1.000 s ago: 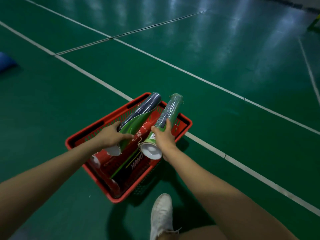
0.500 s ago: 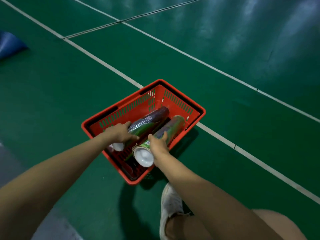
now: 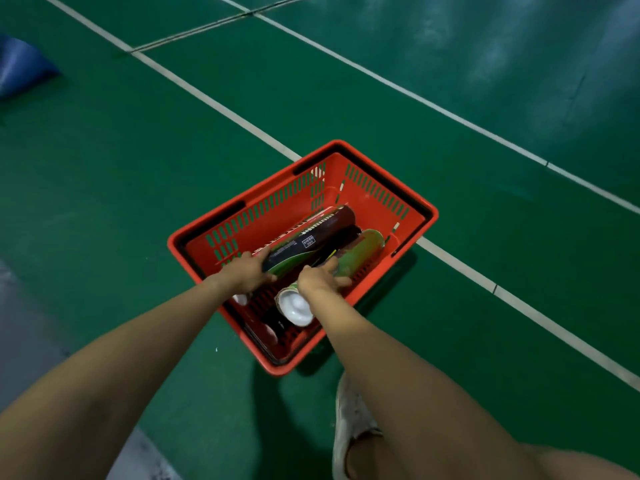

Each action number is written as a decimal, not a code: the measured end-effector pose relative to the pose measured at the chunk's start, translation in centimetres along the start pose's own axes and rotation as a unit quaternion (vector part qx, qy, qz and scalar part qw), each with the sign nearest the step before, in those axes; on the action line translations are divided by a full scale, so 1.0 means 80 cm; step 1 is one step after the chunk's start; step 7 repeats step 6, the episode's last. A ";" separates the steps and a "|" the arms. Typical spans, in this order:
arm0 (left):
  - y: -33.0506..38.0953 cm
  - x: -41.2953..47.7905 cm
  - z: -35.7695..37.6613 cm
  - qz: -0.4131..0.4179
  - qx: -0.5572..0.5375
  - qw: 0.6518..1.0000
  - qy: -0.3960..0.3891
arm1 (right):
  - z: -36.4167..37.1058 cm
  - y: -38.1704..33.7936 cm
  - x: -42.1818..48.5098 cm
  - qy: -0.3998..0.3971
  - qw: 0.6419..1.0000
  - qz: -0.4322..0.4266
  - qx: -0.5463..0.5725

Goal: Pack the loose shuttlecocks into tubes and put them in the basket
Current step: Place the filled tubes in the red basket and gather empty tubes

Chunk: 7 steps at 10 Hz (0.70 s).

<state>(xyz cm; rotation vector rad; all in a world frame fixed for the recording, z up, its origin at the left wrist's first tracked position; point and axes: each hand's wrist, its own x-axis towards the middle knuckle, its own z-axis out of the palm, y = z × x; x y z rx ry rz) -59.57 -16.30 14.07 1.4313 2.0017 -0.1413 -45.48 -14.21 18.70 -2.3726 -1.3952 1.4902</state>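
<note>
A red plastic basket (image 3: 377, 174) stands on the green court floor, with several shuttlecock tubes lying lengthwise in it. My left hand (image 3: 244, 271) grips the near end of a dark tube with a green band (image 3: 311, 237), low inside the basket. My right hand (image 3: 320, 278) grips a green tube (image 3: 363, 251) with a white end cap (image 3: 294, 304), resting along the basket's right wall. Further tubes lie underneath, mostly hidden. No loose shuttlecocks are visible.
White court lines (image 3: 221, 109) cross the green floor behind and to the right of the basket. A blue object (image 3: 20, 67) lies at the far left. My white shoe (image 3: 349, 420) stands just in front of the basket. A grey floor strip (image 3: 20, 327) runs at the lower left.
Both tubes went from sticking up over the basket's far rim to lying down inside it. My hands followed them lower, still gripping. The view shifted so the basket appears further right.
</note>
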 end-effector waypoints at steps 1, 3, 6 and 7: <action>0.012 0.003 0.010 0.070 0.026 0.993 0.086 | 0.009 0.011 0.010 -0.014 0.995 -0.024 -0.094; 0.023 0.008 0.020 0.072 -0.046 0.996 0.002 | 0.023 0.033 0.021 -0.076 0.951 -0.162 -0.253; 0.085 -0.012 0.012 0.104 -0.030 0.994 0.032 | -0.058 0.034 0.015 -0.033 0.946 -0.258 -0.193; 0.085 -0.012 0.012 0.104 -0.030 0.994 0.032 | -0.058 0.034 0.015 -0.033 0.946 -0.258 -0.193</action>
